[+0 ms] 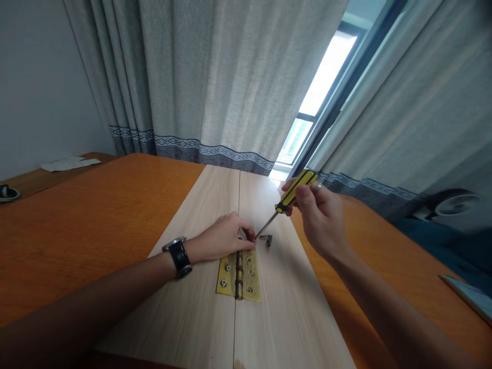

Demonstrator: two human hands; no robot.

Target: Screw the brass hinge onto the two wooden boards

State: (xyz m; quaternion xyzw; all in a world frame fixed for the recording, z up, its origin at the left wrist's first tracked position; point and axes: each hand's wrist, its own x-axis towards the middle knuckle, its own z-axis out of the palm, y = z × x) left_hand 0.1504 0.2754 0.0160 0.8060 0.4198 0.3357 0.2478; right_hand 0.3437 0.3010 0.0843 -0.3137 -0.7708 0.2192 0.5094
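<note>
- While a yellow-and-black screwdriver (296, 191) is gripped by the handle in the closed fingers of the right hand (323, 218), its shaft is slanted down and leftward, toward the far end of a brass hinge (239, 277).
- The hinge is laid flat across the seam between two pale boards (192, 307), its long axis set along that seam, pointing away from the wearer.
- The hinge is touched by the left hand (226, 236), the nearer of the two; the right hand is held above and to the right, apart from it.
- The left thumb and fingertips are brought close together at the screwdriver's tip; whether a screw is pinched there cannot be told.
- The hinge's far end is hidden by the left hand, while screw heads are seen on its uncovered left leaf.
- Just right of the tip, small metal pieces (269, 240) are left loose on the right-hand board.
- The boards are supported on an orange-brown table (96, 220), backed by grey curtains (230, 77).
</note>
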